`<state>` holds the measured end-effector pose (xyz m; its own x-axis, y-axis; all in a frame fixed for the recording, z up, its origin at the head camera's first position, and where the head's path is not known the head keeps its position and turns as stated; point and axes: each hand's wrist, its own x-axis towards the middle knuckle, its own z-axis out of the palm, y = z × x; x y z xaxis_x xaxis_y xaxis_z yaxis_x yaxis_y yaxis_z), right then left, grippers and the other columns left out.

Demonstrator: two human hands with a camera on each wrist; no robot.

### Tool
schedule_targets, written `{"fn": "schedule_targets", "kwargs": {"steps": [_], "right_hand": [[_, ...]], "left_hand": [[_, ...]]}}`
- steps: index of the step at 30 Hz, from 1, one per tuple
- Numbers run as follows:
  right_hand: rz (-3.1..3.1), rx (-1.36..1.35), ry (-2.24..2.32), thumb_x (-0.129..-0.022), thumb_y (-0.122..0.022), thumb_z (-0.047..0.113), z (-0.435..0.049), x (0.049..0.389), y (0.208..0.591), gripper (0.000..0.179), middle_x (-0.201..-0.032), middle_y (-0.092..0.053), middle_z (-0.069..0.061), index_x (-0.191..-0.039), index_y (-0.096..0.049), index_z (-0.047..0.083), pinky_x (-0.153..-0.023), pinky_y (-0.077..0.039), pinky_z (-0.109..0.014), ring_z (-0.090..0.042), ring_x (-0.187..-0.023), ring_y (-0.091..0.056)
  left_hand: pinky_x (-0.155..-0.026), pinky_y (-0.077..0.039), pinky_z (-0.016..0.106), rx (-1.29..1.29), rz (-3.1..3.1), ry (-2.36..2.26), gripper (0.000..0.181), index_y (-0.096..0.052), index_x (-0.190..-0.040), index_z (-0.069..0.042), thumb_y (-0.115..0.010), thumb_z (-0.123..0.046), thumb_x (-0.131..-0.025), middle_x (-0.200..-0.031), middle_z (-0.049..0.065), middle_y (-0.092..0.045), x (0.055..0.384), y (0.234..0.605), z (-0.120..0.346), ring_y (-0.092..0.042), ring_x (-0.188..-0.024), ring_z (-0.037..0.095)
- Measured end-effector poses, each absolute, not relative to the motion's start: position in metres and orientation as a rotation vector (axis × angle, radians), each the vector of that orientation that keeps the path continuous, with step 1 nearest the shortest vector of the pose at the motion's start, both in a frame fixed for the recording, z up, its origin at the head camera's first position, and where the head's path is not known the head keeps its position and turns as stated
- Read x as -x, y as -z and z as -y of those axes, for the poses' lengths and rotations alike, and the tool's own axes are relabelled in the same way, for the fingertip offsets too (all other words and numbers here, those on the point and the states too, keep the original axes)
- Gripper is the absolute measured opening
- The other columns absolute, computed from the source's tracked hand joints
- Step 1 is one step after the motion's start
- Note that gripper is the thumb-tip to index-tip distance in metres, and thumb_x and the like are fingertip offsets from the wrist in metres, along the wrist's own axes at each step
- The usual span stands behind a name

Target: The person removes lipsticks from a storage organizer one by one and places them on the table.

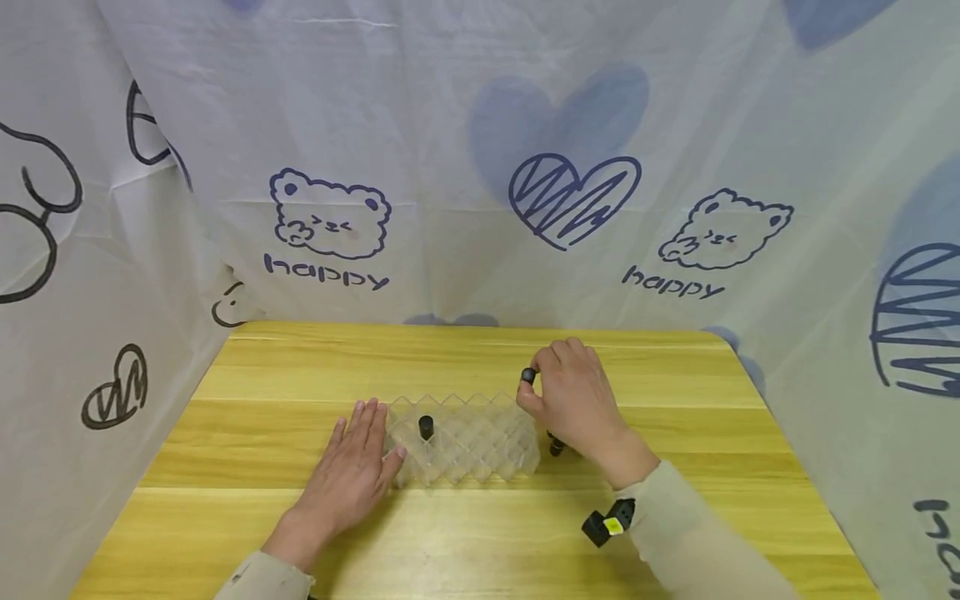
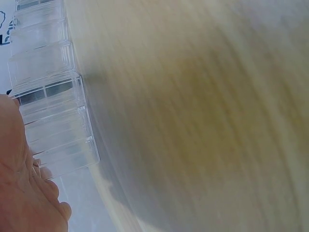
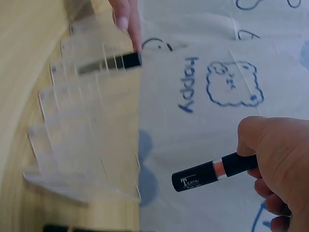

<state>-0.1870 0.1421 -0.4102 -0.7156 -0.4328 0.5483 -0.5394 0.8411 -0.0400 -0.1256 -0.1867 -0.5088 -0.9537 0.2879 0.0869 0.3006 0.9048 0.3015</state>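
My right hand (image 1: 576, 398) pinches one end of a black lipstick (image 3: 195, 177) with a coral band and white lettering. It holds this lipstick above the right end of a clear organizer (image 1: 472, 450) with diamond-shaped compartments. My left hand (image 1: 347, 468) rests against the organizer's left end, fingers extended and thumb along the near side. A second black lipstick (image 1: 426, 427) stands in a compartment towards the left. Partly behind my right wrist, a further dark tube (image 1: 556, 445) lies on the table to the organizer's right. The left wrist view shows the organizer's stepped clear side (image 2: 63, 130).
The organizer stands on a wood-grain table (image 1: 285, 367). Behind the table's back edge hangs a white cloth (image 1: 450, 275) with printed bears and hearts, and cloth also closes in both sides. A small black device (image 1: 609, 522) sits at my right wrist.
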Motion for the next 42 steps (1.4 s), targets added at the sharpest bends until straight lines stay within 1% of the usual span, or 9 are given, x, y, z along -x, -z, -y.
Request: {"fn": "schedule_targets", "kwargs": {"steps": [8, 15, 24, 28, 35, 42], "right_hand": [[2.540, -0.614, -0.265, -0.087, -0.076, 0.020, -0.178, 0.194, 0.402, 0.019, -0.079, -0.060, -0.008, -0.088, -0.066, 0.004, -0.068, -0.039, -0.038, -0.029, -0.074, -0.047], [2.607, -0.497, -0.262, -0.087, -0.077, 0.020, -0.207, 0.199, 0.405, 0.022, -0.080, -0.062, -0.010, -0.089, -0.067, 0.000, -0.073, -0.045, -0.044, -0.033, -0.079, -0.052], [2.661, -0.410, -0.284, -0.088, -0.075, 0.020, -0.230, 0.200, 0.417, 0.022, -0.083, -0.065, -0.014, -0.089, -0.069, -0.002, -0.075, -0.048, -0.048, -0.035, -0.082, -0.056], [2.712, -0.356, -0.317, -0.089, -0.076, 0.021, -0.238, 0.200, 0.424, 0.024, -0.084, -0.065, -0.014, -0.090, -0.069, -0.002, -0.079, -0.048, -0.051, -0.036, -0.084, -0.056], [2.753, -0.307, -0.358, -0.088, -0.074, 0.022, -0.248, 0.204, 0.445, 0.025, -0.085, -0.067, -0.015, -0.091, -0.069, -0.003, -0.077, -0.048, -0.052, -0.037, -0.085, -0.057], [2.839, -0.263, -0.389, -0.092, -0.073, 0.026, -0.252, 0.207, 0.467, 0.032, -0.091, -0.067, -0.017, -0.099, -0.071, -0.005, -0.081, -0.048, -0.052, -0.037, -0.090, -0.056]], "left_hand": [[-0.130, -0.015, 0.065, 0.464, 3.024, 0.487, 0.075, -0.022, -0.164, 0.007, -0.036, -0.048, -0.115, -0.173, 0.027, -0.021, 0.126, 0.510, 0.187, -0.018, -0.161, 0.043], [-0.130, -0.015, 0.065, 0.458, 3.032, 0.489, 0.075, -0.021, -0.165, 0.007, -0.036, -0.048, -0.115, -0.173, 0.026, -0.020, 0.125, 0.511, 0.188, -0.017, -0.162, 0.043], [-0.130, -0.015, 0.065, 0.461, 3.034, 0.489, 0.076, -0.020, -0.165, 0.007, -0.035, -0.048, -0.115, -0.173, 0.026, -0.020, 0.125, 0.511, 0.189, -0.017, -0.161, 0.043], [-0.130, -0.015, 0.065, 0.463, 3.032, 0.485, 0.076, -0.020, -0.165, 0.007, -0.035, -0.048, -0.115, -0.173, 0.027, -0.020, 0.126, 0.510, 0.188, -0.018, -0.161, 0.043], [-0.129, -0.016, 0.065, 0.464, 3.035, 0.482, 0.076, -0.020, -0.165, 0.006, -0.034, -0.048, -0.115, -0.173, 0.026, -0.020, 0.127, 0.511, 0.188, -0.017, -0.162, 0.043], [-0.130, -0.015, 0.065, 0.466, 3.036, 0.479, 0.076, -0.019, -0.165, 0.006, -0.033, -0.049, -0.115, -0.173, 0.026, -0.020, 0.127, 0.511, 0.188, -0.017, -0.162, 0.042]]}}
